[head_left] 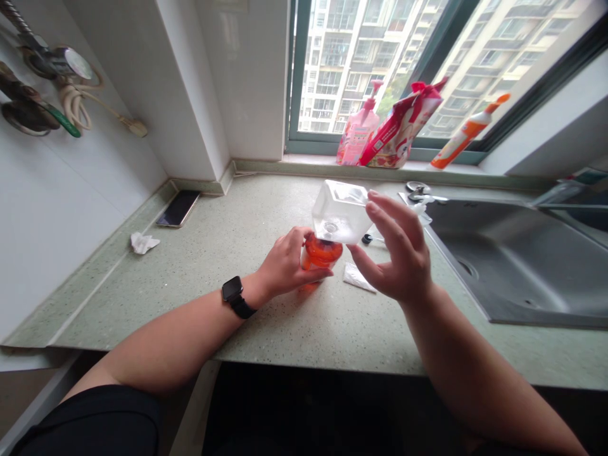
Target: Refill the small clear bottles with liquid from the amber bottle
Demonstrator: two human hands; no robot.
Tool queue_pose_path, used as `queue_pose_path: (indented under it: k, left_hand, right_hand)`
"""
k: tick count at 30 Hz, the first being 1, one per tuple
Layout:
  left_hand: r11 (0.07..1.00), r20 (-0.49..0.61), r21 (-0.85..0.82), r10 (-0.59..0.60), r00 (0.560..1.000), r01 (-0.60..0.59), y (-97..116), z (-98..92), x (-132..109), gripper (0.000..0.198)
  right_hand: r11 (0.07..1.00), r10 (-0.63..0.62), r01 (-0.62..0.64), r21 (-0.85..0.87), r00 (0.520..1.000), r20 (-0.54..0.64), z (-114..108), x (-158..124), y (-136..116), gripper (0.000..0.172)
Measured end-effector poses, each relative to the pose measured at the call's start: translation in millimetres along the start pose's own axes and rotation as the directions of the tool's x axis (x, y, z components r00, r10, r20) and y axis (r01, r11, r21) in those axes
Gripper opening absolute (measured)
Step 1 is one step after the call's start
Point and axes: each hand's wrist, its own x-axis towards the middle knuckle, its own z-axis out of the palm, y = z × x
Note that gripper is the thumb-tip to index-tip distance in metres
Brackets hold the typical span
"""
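My left hand (284, 261), with a black watch on the wrist, is wrapped round an orange see-through bottle (323, 253) on the counter. Directly above it, a clear square-sided bottle (339, 214) is tilted, its base facing up. Its lower end meets the orange bottle's top, and the joint is mostly hidden. At the clear bottle's right side, my right hand (401, 253) has thumb and fingertips on its edges, the palm apart from it. A small white packet (360, 277) lies under the right hand. Behind that hand is a whitish pump top (422, 206), partly hidden.
A steel sink (532, 266) is set into the counter (266, 323) at right. A phone (178, 209) and crumpled tissue (144, 243) lie at left. The windowsill holds a pink pump bottle (357, 134), a red bag (403, 130) and an orange tube (463, 139).
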Motion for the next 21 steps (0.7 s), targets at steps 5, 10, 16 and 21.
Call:
queue_pose_path:
  k: [5, 10, 16, 21]
  left_hand:
    - [1.000, 0.021, -0.008, -0.027, 0.999, 0.027, 2, -1.8, 0, 0.074]
    - [1.000, 0.014, -0.003, -0.021, 1.000, 0.022, 0, -0.8, -1, 0.078]
    - [0.999, 0.031, -0.010, -0.038, 0.999, 0.038, -1, -0.6, -2, 0.079]
    - [0.999, 0.033, -0.014, -0.034, 0.999, 0.035, -2, -0.1, -2, 0.080]
  right_hand:
    - [0.997, 0.074, -0.074, 0.037, 0.997, -0.007, 0, -3, 1, 0.085]
    - [0.979, 0.175, -0.173, 0.106, 0.984, -0.009, 4, -10, 6, 0.088]
    - [0.952, 0.276, -0.280, 0.125, 0.960, 0.046, 8, -19, 13, 0.088]
    - [0.892, 0.374, -0.382, 0.242, 0.924, 0.081, 13, -28, 17, 0.085]
